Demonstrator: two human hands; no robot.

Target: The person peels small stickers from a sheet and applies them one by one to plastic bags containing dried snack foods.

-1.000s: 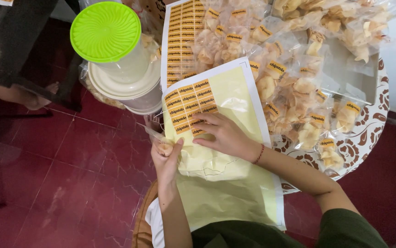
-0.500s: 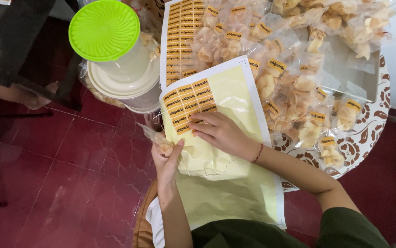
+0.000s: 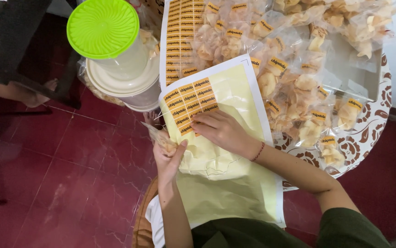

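Observation:
A pale yellow sticker sheet [image 3: 234, 96] lies across my lap and the table edge, with a block of orange labels [image 3: 189, 102] left at its upper corner. My right hand [image 3: 223, 131] rests on the sheet, its fingertips pinching at the lowest orange labels. My left hand [image 3: 168, 154] holds a small clear bag of chips [image 3: 161, 138] just left of the sheet's edge.
A heap of labelled chip bags [image 3: 294, 69] covers the round patterned table [image 3: 368, 133]. A second label sheet [image 3: 179, 41] lies beyond. A plastic jar with a green lid [image 3: 102, 27] stands on stacked containers at left. A person's foot [image 3: 41, 89] rests on the red tile floor [image 3: 69, 183].
My right hand's fingers have shifted slightly at the lower labels. The left hand keeps the chip bag in nearly the same place.

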